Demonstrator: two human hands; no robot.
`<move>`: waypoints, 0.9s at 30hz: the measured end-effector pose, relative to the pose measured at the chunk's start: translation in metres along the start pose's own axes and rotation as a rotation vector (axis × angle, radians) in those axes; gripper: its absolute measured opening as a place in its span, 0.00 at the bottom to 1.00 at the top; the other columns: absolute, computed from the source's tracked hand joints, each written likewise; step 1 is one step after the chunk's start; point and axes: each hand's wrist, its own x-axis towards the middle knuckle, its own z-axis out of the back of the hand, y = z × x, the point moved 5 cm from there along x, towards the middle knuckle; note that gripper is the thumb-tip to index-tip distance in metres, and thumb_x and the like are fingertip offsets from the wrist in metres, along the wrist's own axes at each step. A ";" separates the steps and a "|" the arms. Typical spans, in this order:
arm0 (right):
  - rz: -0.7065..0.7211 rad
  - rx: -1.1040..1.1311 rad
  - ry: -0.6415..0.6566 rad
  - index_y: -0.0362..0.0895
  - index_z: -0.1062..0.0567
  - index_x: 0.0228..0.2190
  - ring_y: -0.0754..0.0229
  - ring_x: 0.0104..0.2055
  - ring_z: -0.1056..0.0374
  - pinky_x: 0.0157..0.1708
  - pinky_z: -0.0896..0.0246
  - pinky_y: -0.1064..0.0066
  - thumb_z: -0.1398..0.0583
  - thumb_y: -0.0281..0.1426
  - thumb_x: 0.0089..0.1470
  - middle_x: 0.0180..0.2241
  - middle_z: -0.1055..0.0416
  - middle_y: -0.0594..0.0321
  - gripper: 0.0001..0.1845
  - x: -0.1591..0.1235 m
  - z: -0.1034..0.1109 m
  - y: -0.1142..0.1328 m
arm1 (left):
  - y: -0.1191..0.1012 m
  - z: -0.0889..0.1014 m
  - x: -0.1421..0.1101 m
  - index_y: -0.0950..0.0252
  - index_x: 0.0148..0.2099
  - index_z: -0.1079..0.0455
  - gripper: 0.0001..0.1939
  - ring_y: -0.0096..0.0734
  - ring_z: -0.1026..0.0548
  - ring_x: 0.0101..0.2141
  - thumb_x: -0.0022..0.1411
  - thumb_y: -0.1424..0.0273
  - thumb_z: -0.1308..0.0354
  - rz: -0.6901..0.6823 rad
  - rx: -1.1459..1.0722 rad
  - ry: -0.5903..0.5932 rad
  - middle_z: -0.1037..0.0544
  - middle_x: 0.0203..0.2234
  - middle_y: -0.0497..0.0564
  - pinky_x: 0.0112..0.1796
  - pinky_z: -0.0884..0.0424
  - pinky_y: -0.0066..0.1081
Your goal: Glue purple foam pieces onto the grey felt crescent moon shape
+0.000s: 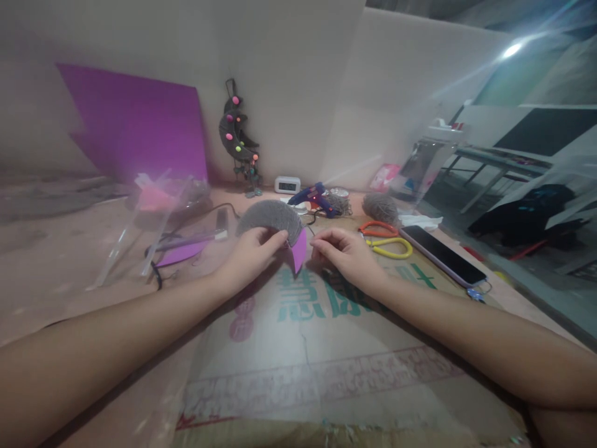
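My left hand grips a crescent shape wound with grey yarn, its thumb pressed on the inner edge. The crescent's bare purple tip sticks out unwrapped on the right, pointing down. Just right of that tip, my right hand is closed in a pinch on a thin strand of grey yarn, which is barely visible. Both hands are above a cardboard sheet with green and red print. A ball of grey yarn lies farther back on the right.
Behind the crescent are a blue glue gun and a small white clock. Scissors with orange and yellow handles and a phone lie right. A decorated moon hanging and purple sheet stand at the wall; clear glue sticks lie left.
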 end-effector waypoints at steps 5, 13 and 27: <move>0.058 -0.043 0.028 0.43 0.26 0.30 0.65 0.28 0.33 0.31 0.37 0.73 0.43 0.35 0.57 0.26 0.28 0.65 0.09 -0.002 -0.001 0.001 | 0.001 -0.001 0.001 0.66 0.34 0.27 0.19 0.37 0.24 0.34 0.60 0.55 0.48 -0.009 0.002 0.008 0.20 0.31 0.53 0.37 0.32 0.32; 0.011 0.006 0.065 0.43 0.25 0.34 0.64 0.30 0.30 0.33 0.35 0.70 0.44 0.32 0.56 0.29 0.26 0.64 0.09 -0.003 -0.004 0.002 | -0.002 -0.001 0.001 0.67 0.34 0.27 0.20 0.39 0.24 0.34 0.60 0.55 0.48 -0.017 0.016 0.014 0.20 0.31 0.54 0.37 0.32 0.33; 0.120 -0.094 0.019 0.45 0.34 0.31 0.65 0.31 0.38 0.33 0.41 0.72 0.44 0.25 0.51 0.29 0.36 0.67 0.04 0.001 -0.003 -0.003 | 0.002 -0.002 0.002 0.68 0.39 0.25 0.21 0.39 0.24 0.35 0.59 0.55 0.48 -0.030 0.021 0.027 0.20 0.35 0.55 0.38 0.31 0.33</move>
